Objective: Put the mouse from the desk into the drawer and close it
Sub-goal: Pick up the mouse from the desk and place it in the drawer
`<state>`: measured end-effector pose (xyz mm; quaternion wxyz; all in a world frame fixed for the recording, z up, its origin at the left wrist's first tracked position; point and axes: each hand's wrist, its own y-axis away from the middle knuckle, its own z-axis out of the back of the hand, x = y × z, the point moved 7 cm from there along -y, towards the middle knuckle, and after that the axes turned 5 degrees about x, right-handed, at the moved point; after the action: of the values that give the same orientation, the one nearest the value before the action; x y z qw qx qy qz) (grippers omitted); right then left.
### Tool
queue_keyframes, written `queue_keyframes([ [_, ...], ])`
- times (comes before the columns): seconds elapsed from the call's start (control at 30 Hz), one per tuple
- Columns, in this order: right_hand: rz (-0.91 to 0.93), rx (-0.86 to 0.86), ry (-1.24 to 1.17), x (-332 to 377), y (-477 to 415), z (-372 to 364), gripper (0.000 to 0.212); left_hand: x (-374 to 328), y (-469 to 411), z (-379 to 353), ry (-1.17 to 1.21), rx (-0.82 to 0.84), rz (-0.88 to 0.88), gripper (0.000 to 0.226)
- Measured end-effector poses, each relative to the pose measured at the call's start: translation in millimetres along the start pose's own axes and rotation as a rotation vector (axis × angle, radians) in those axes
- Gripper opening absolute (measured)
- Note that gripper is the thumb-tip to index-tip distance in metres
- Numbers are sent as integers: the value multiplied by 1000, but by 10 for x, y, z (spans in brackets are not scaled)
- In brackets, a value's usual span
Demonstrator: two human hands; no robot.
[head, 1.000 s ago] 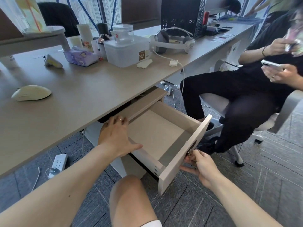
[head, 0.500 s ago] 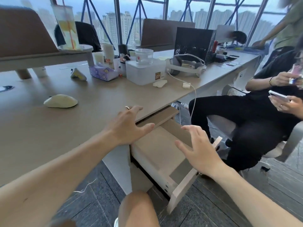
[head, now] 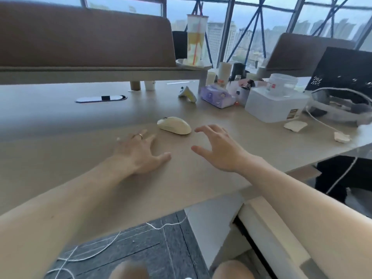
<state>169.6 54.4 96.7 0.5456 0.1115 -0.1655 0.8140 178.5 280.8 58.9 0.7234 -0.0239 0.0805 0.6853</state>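
Observation:
A cream-white mouse (head: 174,125) lies on the beige desk (head: 60,141), near its middle. My left hand (head: 141,152) rests flat on the desk just left of and below the mouse, fingers spread, a ring on one finger. My right hand (head: 219,148) hovers open just right of the mouse, fingers curled toward it, not touching. The open drawer (head: 267,224) shows only as a pale edge under the desk at the lower right, mostly hidden by my right forearm.
Behind the mouse stand a purple tissue pack (head: 218,96), a white box (head: 275,105) with a jar on it, a headset (head: 340,105) with a white cable, and a monitor riser (head: 100,74) holding a tall cup (head: 196,40). Crumpled paper scraps (head: 295,125) lie at right.
Both hands left the drawer and rose over the desk to either side of the mouse. The view swung up and left from the drawer to the desktop.

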Motion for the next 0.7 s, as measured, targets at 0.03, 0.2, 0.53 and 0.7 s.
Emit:
queue_keyframes([
  [0.03, 20, 12, 5, 56, -151, -72, 57, 44, -9, -55, 1, 2, 4, 104],
  [0.2, 68, 28, -25, 130, -798, -382, 60, 87, -69, -150, -6, -18, -4, 100],
  [0.53, 198, -18, -59, 164, -1512, -650, 57, 105, -139, -167, 43, -31, -21, 99],
  [0.7, 224, -75, -39, 172, -1495, -655, 51, 103, -137, -166, 47, -30, -20, 98],
])
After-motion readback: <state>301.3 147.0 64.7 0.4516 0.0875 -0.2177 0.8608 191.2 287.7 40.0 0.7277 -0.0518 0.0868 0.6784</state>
